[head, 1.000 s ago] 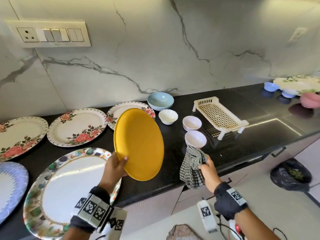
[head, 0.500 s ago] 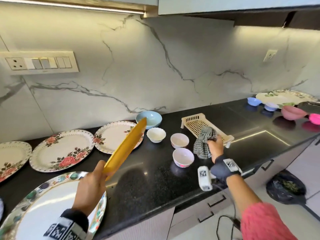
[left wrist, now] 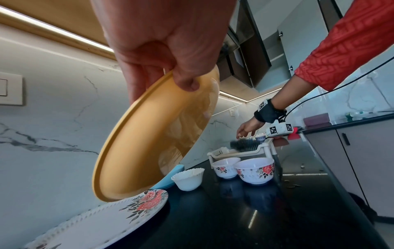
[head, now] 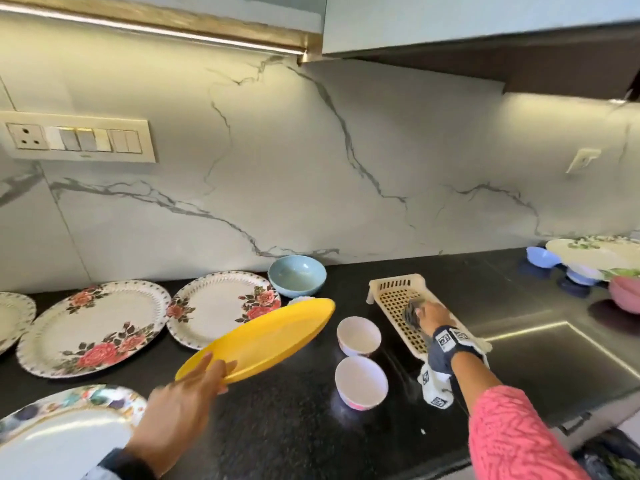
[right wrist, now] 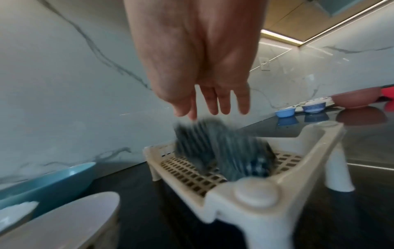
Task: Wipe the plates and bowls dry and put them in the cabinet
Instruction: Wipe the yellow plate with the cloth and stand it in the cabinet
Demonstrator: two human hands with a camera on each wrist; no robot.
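My left hand (head: 187, 393) grips the rim of a yellow plate (head: 263, 337) (left wrist: 153, 138), thumb on top, holding it tilted above the black counter (head: 277, 427). My right hand (head: 433, 317) (right wrist: 211, 104) hovers with straight fingers just over a grey checked cloth (right wrist: 221, 151) (left wrist: 245, 144) lying in the cream slotted rack (head: 391, 299) (right wrist: 245, 182); the fingers are off the cloth. Two white floral bowls (head: 358, 336) (head: 360, 381) stand between plate and rack. A blue bowl (head: 297, 280) sits by the wall. Wall cabinets (head: 450, 19) hang above.
Floral plates (head: 93, 327) (head: 221, 306) line the counter's left, and a large patterned plate (head: 65, 431) lies by my left wrist. A small scalloped white bowl (left wrist: 187, 178) sits behind the yellow plate. Blue bowls (head: 542, 256), a pink bowl (head: 627, 294) and a plate (head: 599, 251) are far right.
My right hand carried the cloth from the counter's front edge to the rack and let it go there. The yellow plate swung from facing me to tilted nearly flat. My view rose toward the cabinets.
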